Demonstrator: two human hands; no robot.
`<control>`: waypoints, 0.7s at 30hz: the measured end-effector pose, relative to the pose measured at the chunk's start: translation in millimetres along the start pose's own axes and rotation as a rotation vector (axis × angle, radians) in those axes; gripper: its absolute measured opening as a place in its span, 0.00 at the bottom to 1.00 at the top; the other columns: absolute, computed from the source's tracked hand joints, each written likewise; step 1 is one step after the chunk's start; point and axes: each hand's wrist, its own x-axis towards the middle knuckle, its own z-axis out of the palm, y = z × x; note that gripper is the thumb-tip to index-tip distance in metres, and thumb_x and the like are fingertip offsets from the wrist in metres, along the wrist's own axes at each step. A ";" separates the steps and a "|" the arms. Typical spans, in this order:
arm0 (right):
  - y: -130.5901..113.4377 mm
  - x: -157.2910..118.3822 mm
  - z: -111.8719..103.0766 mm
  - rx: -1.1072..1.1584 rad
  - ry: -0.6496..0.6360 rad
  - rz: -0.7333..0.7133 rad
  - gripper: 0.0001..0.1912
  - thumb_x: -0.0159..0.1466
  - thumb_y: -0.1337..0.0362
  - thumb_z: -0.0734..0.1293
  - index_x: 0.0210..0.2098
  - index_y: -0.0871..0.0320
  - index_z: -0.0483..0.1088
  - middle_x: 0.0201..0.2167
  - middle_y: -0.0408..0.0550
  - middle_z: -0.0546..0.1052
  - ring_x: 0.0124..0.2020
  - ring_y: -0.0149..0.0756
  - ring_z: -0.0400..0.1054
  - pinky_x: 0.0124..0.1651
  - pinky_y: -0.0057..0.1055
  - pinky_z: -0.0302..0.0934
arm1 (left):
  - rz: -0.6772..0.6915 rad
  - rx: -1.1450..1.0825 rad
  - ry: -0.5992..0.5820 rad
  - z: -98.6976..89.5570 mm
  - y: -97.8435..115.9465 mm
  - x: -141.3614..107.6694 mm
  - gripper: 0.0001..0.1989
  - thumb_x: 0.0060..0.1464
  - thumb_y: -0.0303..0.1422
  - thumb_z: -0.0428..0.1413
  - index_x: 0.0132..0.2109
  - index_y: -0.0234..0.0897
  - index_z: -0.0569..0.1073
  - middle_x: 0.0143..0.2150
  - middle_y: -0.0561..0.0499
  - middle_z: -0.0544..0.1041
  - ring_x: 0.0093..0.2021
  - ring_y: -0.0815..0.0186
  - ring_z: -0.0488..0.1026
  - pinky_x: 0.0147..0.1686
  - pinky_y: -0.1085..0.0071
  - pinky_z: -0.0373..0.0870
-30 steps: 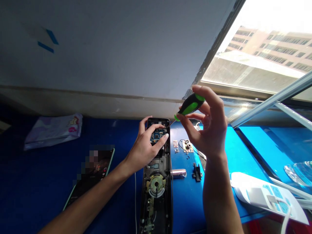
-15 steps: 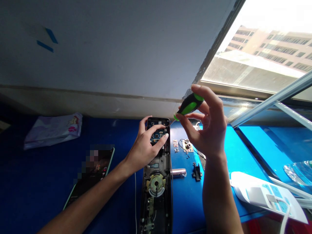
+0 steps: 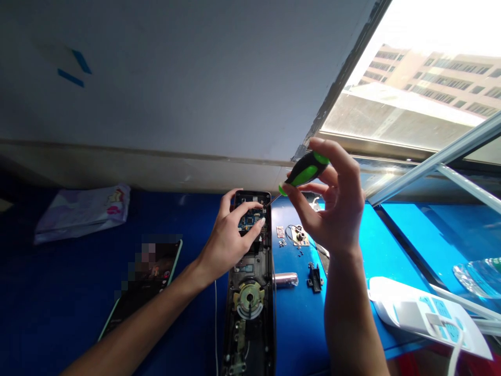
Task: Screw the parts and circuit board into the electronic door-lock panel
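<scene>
A long black housing (image 3: 254, 261), resembling an opened electronic door lock, lies lengthwise before me. At its far end is a blue circuit board (image 3: 249, 221); nearer me sits a round metal disc (image 3: 249, 298). My left hand (image 3: 229, 237) rests over the board with fingers spread, the index fingertip beside the screwdriver's tip and the thumb on the board's right side. Held at a slant in my right hand (image 3: 336, 203) is a black-and-green screwdriver (image 3: 307, 169), its shaft reaching the housing's upper right. Fingertips hide what its tip touches.
Right of the housing lie a pinkish cylinder (image 3: 286, 280), a black plastic bracket (image 3: 314, 278), small screws (image 3: 300, 253) and a round part on a plate (image 3: 300, 236). A white power strip (image 3: 426, 313) stands farther right. A phone (image 3: 146, 287) and a packet (image 3: 84, 211) are left.
The whole view has shifted slightly. Both hands keep nearly the same pose, and the screwdriver still slants to the same corner of the housing.
</scene>
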 end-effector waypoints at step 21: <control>1.5 2.9 -3.0 0.033 0.089 -0.071 0.33 0.64 0.59 0.76 0.64 0.37 0.64 0.62 0.45 0.71 0.43 0.42 0.81 0.36 0.38 0.84 | 0.138 0.112 0.080 0.0 1.9 -7.1 0.15 0.64 0.37 0.60 0.56 0.41 0.76 0.71 0.39 0.60 0.71 0.47 0.65 0.69 0.46 0.67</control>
